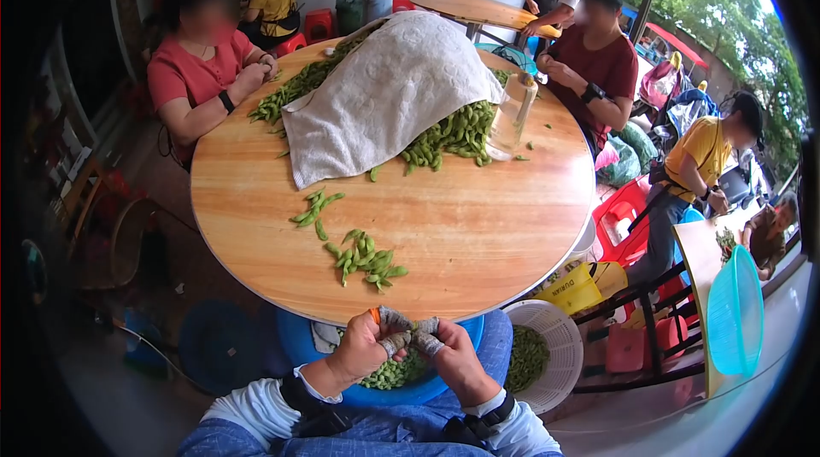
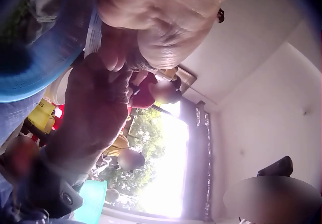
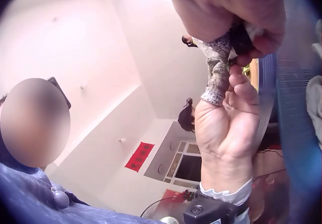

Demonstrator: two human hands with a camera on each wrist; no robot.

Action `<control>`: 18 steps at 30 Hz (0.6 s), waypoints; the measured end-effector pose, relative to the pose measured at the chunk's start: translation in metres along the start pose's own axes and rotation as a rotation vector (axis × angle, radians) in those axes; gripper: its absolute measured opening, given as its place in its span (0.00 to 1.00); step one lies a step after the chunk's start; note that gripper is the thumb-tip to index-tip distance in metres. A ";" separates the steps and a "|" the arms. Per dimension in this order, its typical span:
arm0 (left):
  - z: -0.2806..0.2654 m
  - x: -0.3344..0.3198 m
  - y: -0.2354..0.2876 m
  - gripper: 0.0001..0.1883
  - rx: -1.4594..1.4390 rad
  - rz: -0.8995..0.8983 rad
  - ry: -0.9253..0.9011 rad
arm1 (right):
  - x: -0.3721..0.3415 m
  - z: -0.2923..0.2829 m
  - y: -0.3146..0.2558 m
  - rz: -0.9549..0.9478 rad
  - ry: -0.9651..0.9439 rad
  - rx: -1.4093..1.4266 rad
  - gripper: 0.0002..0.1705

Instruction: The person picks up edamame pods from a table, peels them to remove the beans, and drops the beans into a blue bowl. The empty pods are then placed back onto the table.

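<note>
Over a blue basin (image 1: 427, 390) of green beans (image 1: 393, 373), the left hand (image 1: 354, 354) and right hand (image 1: 464, 365) meet at their fingertips. Grey wrapping covers the thumbs and some fingers. A small green pod (image 3: 229, 63), mostly hidden, is pinched between them in the right wrist view, where the left hand (image 3: 226, 128) is below and the right hand (image 3: 226, 8) above. Loose pods (image 1: 367, 259) lie near the front edge of the round table (image 1: 453, 226). Behind them, a light towel (image 1: 384, 90) covers much of a large pod heap (image 1: 453, 137).
A clear bottle (image 1: 512, 115) stands by the heap. Right of the basin is a white basket (image 1: 567, 346) holding green pods. Two people in red sit across the table, left and right. Red stools, a yellow bag (image 1: 571, 290) and a turquoise basket (image 1: 736, 312) are at right.
</note>
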State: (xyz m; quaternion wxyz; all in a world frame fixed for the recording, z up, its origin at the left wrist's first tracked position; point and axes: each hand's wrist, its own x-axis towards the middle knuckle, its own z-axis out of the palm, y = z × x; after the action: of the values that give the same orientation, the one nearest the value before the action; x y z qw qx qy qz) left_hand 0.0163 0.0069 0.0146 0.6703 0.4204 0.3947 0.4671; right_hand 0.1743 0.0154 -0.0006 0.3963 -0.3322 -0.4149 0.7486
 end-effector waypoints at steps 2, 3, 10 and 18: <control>0.002 0.001 0.001 0.10 0.036 0.022 0.011 | -0.002 0.003 -0.006 0.017 0.031 -0.007 0.10; 0.003 0.000 0.004 0.11 0.278 0.114 0.012 | -0.004 0.005 -0.009 0.004 0.050 -0.011 0.10; 0.000 -0.004 0.009 0.10 1.555 0.630 -0.064 | -0.009 0.001 -0.011 -0.048 0.082 -0.026 0.11; 0.001 0.004 -0.003 0.06 0.997 0.710 0.044 | -0.012 0.005 -0.003 -0.175 0.033 0.049 0.12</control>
State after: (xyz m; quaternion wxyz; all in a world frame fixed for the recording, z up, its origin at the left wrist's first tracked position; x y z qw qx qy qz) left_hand 0.0195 0.0101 0.0118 0.1880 0.7796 0.4154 0.4294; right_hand 0.1769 0.0043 0.0059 0.4751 -0.2973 -0.4173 0.7154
